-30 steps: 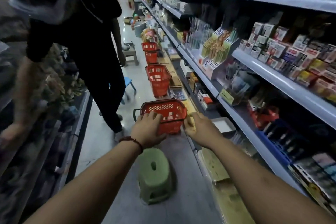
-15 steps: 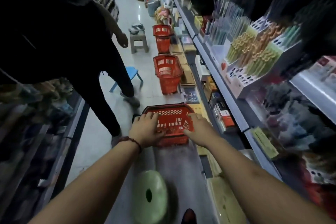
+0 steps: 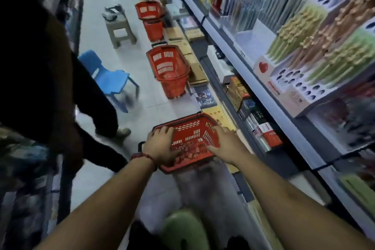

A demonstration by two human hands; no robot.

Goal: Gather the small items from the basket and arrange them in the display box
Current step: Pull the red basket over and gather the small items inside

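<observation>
**Red basket (image 3: 190, 128) clasped at both rims, small items (image 3: 187, 151) heaped at its near end**

The items were small, reddish, blocky pieces lying loose inside the basket, which was rigid slotted plastic and sat tilted. The left hand (image 3: 160, 144) clasped the left rim and the right hand (image 3: 225, 144) the right, each grip curled over the edge with the thumb inside. Tipped further, the pieces would likely spill over the near rim. A person (image 3: 97, 103) standing left of the basket could knock it, and a rounded green stool (image 3: 182, 227) stood nearer.
</observation>
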